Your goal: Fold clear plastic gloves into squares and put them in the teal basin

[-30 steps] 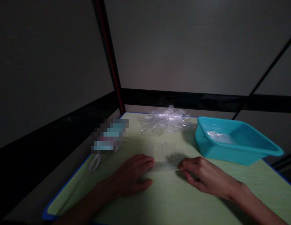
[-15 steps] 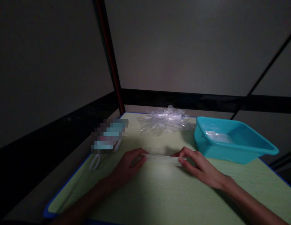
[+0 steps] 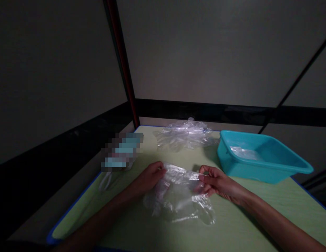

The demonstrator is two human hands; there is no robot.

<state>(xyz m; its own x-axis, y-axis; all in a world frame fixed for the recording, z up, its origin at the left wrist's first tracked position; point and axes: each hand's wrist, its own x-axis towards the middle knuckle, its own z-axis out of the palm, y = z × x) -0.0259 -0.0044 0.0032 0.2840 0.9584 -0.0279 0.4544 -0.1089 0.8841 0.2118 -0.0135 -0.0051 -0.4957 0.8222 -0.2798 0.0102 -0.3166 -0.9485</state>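
A clear disposable plastic glove (image 3: 178,203) is stretched between my two hands over the middle of the table, its cuff edge on the far side and its crinkled finger part spread toward me. My left hand (image 3: 152,175) pinches the cuff's left corner between thumb and fingers. At the right end of the cuff, my right hand (image 3: 214,182) grips the film the same way, with some fingers behind the plastic. Beyond both hands lies a loose pile of clear plastic gloves (image 3: 186,134).
A turquoise tub (image 3: 252,169) stands at the right with flat clear plastic (image 3: 244,153) inside. A pixelated item (image 3: 123,150) with a white strap (image 3: 105,181) lies at the left edge. The pale green table (image 3: 121,224) has a blue rim and meets walls behind and left.
The glove, seen before as a thin strip almost edge-on between my hands, now hangs spread out toward me. My left hand has risen slightly; both hands keep their hold.
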